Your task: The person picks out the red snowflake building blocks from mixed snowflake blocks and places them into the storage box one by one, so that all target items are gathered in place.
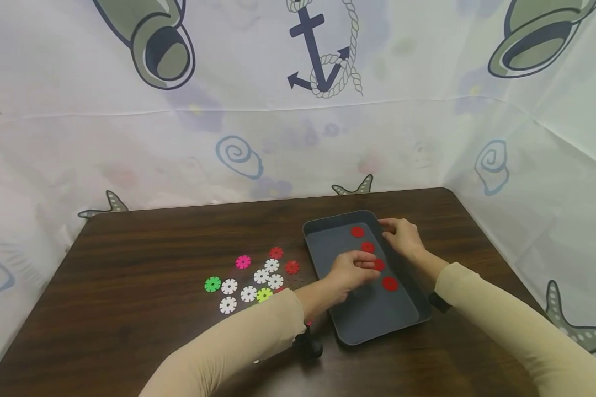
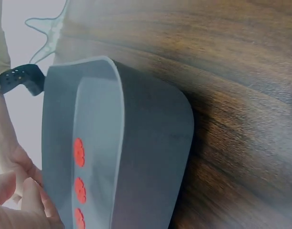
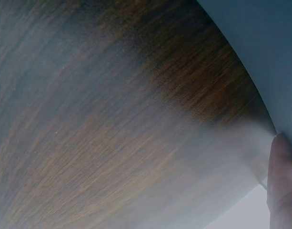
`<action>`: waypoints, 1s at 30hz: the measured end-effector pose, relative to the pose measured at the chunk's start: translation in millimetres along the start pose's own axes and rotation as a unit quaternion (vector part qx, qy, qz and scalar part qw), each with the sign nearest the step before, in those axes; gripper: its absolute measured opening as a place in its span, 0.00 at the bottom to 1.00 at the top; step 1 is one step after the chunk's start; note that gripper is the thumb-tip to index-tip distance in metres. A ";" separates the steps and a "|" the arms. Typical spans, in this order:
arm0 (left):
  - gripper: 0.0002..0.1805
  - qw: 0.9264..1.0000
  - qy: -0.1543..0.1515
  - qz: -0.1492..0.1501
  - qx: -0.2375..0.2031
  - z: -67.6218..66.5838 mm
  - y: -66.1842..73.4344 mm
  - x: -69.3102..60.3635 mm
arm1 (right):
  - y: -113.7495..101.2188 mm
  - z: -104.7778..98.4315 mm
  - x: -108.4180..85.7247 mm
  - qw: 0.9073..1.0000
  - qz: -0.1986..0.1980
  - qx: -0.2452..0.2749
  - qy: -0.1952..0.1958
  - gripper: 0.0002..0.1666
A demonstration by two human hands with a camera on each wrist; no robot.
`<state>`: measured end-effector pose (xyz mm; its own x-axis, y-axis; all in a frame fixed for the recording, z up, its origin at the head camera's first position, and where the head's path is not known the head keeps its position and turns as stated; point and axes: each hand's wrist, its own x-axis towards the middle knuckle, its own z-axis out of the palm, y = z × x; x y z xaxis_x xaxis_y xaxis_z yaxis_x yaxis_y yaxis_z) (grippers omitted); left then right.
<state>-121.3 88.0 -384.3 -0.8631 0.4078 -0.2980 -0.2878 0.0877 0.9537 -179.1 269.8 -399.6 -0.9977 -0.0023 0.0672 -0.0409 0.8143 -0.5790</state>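
A grey rectangular tray (image 1: pixel 372 317) lies on the right part of the table, with several red notched discs (image 1: pixel 390 283) in a row along its right side. My left hand (image 1: pixel 350 271) hovers over the tray, fingertips close to the third red disc from the back. In the left wrist view that hand's thumb and fingers stand apart, and the red discs (image 2: pixel 79 151) lie on the tray floor. My right hand (image 1: pixel 403 237) is at the tray's right rim near the far corner. Its finger (image 3: pixel 281 171) lies straight against the outer wall in the right wrist view; its thumb is hidden there.
Left of the tray, loose notched discs are scattered on the dark wooden table (image 1: pixel 144 286): white (image 1: pixel 229 286), green (image 1: pixel 212 284), pink (image 1: pixel 243 262), yellow-green (image 1: pixel 264 295) and red (image 1: pixel 276 252). My left forearm covers some of them. A patterned cloth (image 1: pixel 189 154) hangs behind the table.
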 end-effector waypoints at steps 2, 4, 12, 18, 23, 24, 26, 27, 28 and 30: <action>0.20 1.000 -0.003 0.001 -0.016 -3.9 2.0 -3.5 | 0.1 0.1 0.1 1.000 0.002 0.002 -0.001 0.21; 0.21 1.000 -0.008 0.005 -0.029 -7.7 2.9 -5.8 | 0.4 0.5 0.2 1.000 0.004 0.004 0.000 0.20; 0.21 0.999 -0.027 0.005 -0.044 -23.5 5.7 -13.3 | 1.1 2.1 0.7 1.000 0.008 0.006 0.000 0.20; 0.21 0.998 -0.031 0.011 -0.045 -40.4 7.2 -18.6 | -1.8 1.5 0.9 1.000 0.017 0.010 -0.005 0.21; 0.21 0.999 -0.029 0.009 -0.039 -58.5 8.6 -24.1 | -4.1 1.0 1.7 1.000 0.014 0.012 -0.007 0.21; 0.21 0.999 -0.030 0.009 -0.039 -62.4 8.4 -25.1 | -4.5 1.1 1.9 1.000 0.012 0.012 -0.006 0.21; 0.21 0.999 -0.029 0.009 -0.037 -70.3 8.9 -27.8 | -5.2 1.3 2.1 1.000 0.012 0.012 -0.005 0.21; 0.21 0.999 -0.028 0.010 -0.036 -74.4 8.9 -29.2 | -5.7 1.4 2.1 1.000 0.013 0.013 -0.005 0.21; 0.21 0.999 -0.026 0.009 -0.035 -78.1 9.1 -30.9 | -5.6 1.2 2.3 1.000 0.014 0.013 -0.005 0.21; 0.21 0.999 -0.021 0.004 -0.031 -85.5 8.5 -34.4 | -5.6 0.9 2.6 1.000 0.017 0.014 -0.007 0.21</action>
<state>-129.6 -3.0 -369.4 -0.8481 0.4458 -0.2864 -0.3065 0.0282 0.9514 -181.5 264.7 -396.9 -0.9992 0.0163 0.0360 -0.0088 0.7972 -0.6036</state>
